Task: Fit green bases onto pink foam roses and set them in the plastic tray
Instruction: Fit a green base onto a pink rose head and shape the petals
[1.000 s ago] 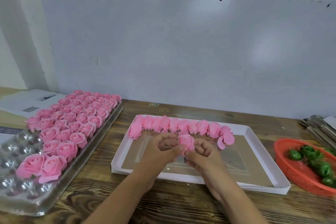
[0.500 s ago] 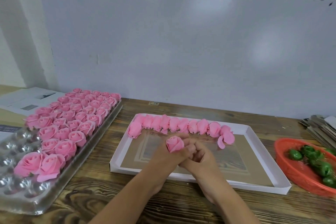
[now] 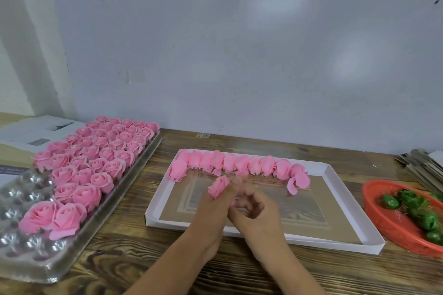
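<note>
My left hand [image 3: 217, 206] pinches a pink foam rose [image 3: 218, 186] above the white box lid [image 3: 347, 240] in the middle of the table. My right hand [image 3: 255, 211] sits just right of it, fingers loosely curled, holding nothing that I can see. A row of pink roses [image 3: 239, 165] lies along the lid's far edge. The clear plastic tray [image 3: 31, 254] at the left holds several finished roses [image 3: 96, 158], with bare cups at its near end. Green bases [image 3: 422, 211] lie in a red basket [image 3: 388, 220] at the right.
Papers [image 3: 36, 130] lie behind the tray at the far left. A stack of flat grey sheets [image 3: 424, 165] sits at the far right edge. A pale wall board rises behind the wooden table [image 3: 167, 273].
Both hands held the rose together before. Now the left hand alone holds it and has tilted it leftward, while the right hand has come off and dropped slightly.
</note>
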